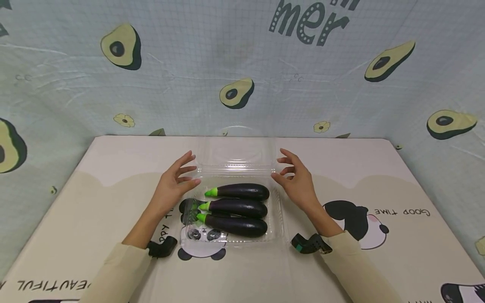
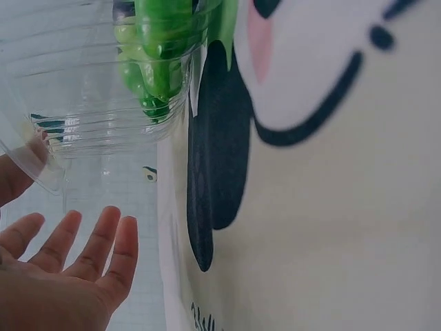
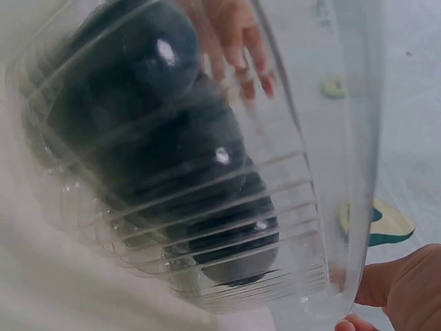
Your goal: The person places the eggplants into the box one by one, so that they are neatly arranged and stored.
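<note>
A clear plastic clamshell box lies on the table with its lid folded back, away from me. Inside are three dark eggplants with bright green stem ends: a far one, a middle one and a near one. My left hand is at the far left corner, fingers spread and thumb at the rim. In the left wrist view, the green ends show through the wall. At the far right corner, my right hand touches the rim with its thumb; its other fingers bend loosely.
A pale tablecloth printed with pandas and words covers the table. Behind the table's far edge hangs a sheet with avocado prints. A black wrist camera sits by the left wrist, another by the right.
</note>
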